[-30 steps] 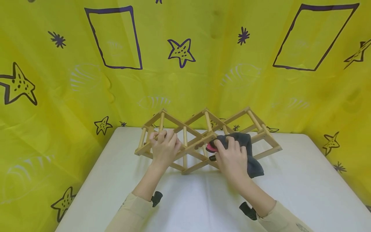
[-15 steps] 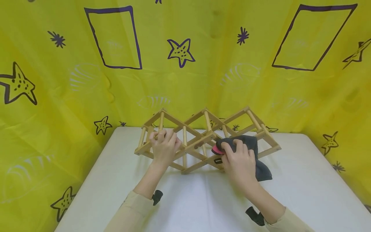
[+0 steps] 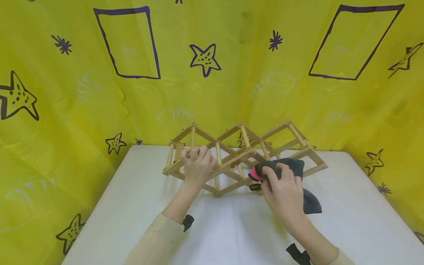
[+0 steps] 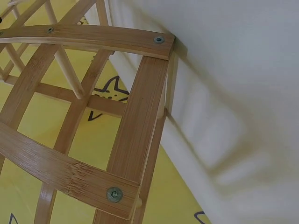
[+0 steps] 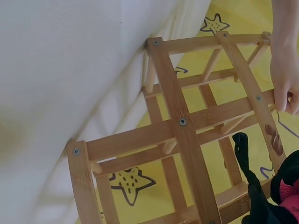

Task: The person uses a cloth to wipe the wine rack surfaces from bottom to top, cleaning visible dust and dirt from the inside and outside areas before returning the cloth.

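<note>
A yellow curtain (image 3: 228, 96) spans nine through twelve to three, printed with a dark box (image 3: 128, 43) at half past ten, another at two, a star (image 3: 205, 60) at twelve and a burst (image 3: 275, 41) at one. A white table (image 3: 351, 206) spreads around six o'clock in soft light.

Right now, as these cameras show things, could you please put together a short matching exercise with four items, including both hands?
Column one
1. left hand
2. right hand
3. rack
4. curtain

Column two
A. yellow, printed with dark stars
B. holding the dark cloth
C. light brown, criss-crossed slats
D. gripping the rack

Right pairs: 1-D; 2-B; 3-C; 4-A
</note>
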The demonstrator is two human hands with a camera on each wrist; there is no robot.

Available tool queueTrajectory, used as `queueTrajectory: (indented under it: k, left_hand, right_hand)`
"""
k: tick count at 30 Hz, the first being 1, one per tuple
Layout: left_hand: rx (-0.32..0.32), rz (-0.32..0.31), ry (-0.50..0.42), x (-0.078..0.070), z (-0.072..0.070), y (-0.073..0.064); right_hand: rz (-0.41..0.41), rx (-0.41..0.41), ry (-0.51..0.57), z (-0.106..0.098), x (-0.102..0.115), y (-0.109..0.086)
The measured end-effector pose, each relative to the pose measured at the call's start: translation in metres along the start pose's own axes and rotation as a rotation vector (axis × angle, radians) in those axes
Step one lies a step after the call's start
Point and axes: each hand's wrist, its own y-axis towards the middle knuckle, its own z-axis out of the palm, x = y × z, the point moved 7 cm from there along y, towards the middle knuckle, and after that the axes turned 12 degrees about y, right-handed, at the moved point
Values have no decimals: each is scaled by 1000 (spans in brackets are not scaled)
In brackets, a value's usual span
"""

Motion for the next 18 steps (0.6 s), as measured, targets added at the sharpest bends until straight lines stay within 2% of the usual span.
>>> queueTrajectory:
  k: [6,13,18]
  left_hand:
    - [32,0,16,-15,6,4]
    - [25,13,25,-29,10,8]
    - [88,41,15,-37,14,10]
  right_hand:
    - [13,-12,1,-5,-7,-4]
    - [3,-34,1,-10,-8,-5]
    - [-9,-44,11,-10,-9,-5]
